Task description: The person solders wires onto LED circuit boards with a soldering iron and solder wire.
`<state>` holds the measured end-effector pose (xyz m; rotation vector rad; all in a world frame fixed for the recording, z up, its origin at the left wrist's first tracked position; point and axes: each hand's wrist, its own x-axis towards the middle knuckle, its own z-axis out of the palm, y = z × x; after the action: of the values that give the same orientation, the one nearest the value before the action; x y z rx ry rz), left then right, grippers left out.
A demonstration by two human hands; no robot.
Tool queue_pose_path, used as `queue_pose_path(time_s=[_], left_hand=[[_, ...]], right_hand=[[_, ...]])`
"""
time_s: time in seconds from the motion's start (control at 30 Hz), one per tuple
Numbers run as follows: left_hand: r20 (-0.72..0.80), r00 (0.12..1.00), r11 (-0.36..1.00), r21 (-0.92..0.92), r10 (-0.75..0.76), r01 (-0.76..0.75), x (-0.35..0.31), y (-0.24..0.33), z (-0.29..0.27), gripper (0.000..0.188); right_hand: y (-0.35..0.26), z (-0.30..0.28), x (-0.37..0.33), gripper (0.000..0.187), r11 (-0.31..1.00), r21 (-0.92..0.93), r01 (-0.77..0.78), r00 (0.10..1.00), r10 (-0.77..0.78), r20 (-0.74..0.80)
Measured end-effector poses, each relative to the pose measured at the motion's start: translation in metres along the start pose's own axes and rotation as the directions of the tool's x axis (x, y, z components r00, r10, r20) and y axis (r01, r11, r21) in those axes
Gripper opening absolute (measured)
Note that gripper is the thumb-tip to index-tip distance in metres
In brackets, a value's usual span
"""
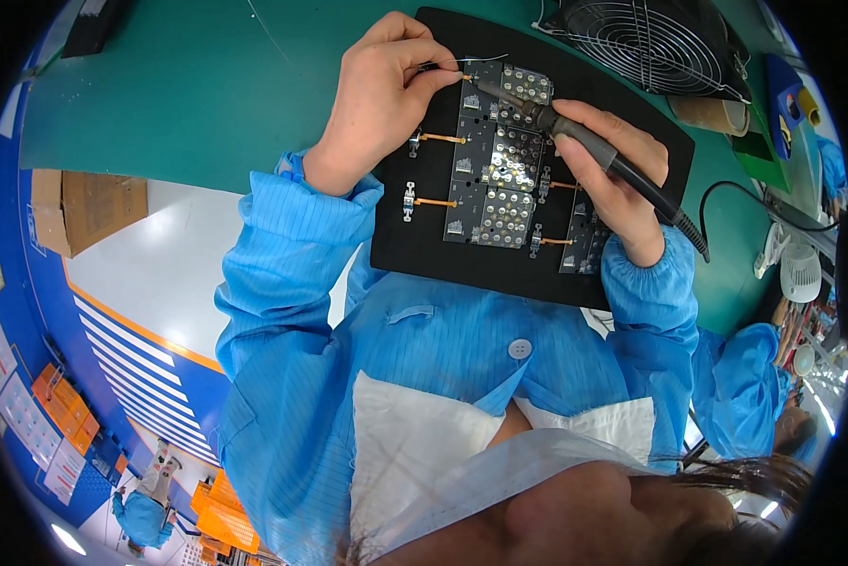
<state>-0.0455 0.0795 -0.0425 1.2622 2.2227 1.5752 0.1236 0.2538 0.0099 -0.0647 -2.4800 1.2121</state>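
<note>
My right hand (622,165) grips a soldering iron (586,141) by its dark handle. The iron's tip points left, at the upper edge of a black circuit board (476,127). Beside that tip, my left hand (378,99) is closed in a pinch. A thin silvery solder wire (488,59) sticks out of its fingers to the right. Under the fingertips shows a bit of orange, mostly hidden. Further boards carry rows of round, shiny pads. Short orange flex cables (435,202) with small metal connectors (409,202) reach out from the boards' left edges.
The boards lie on a black mat (410,255) over a green table (226,90). A black fan with a wire grille (641,38) stands at the far right, near a cardboard roll (712,115). The iron's cord (710,193) runs right. A cardboard box (93,203) sits left.
</note>
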Motion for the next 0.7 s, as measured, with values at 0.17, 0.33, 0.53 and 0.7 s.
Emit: queue_pose_path(time_s=[0.17,0.33,0.53,0.7], left_hand=[[-0.003,1.000,1.000,-0.001,0.005,-0.005,-0.0008,-0.0009,-0.0003,0.012],[-0.001,1.000,1.000,0.000,-0.001,0.001,-0.0009,-0.0004,-0.0009,0.012],[0.003,1.000,1.000,-0.002,-0.009,0.009,-0.0007,0.0003,-0.0012,0.012],[0.007,1.000,1.000,0.004,-0.007,0.007,-0.0011,0.0003,-0.0024,0.012]], right_hand=[[0.0019,0.0010,-0.0003,0.028,0.999,0.000,0.036,0.999,-0.036,-0.002],[0.0006,0.0011,-0.0013,0.028,1.000,0.004,-0.017,1.000,0.017,-0.003],[-0.0002,0.0008,-0.0014,0.027,1.000,0.006,-0.021,1.000,0.021,0.000],[-0.0012,0.0011,-0.0010,0.027,1.000,0.009,-0.029,1.000,0.029,-0.001]])
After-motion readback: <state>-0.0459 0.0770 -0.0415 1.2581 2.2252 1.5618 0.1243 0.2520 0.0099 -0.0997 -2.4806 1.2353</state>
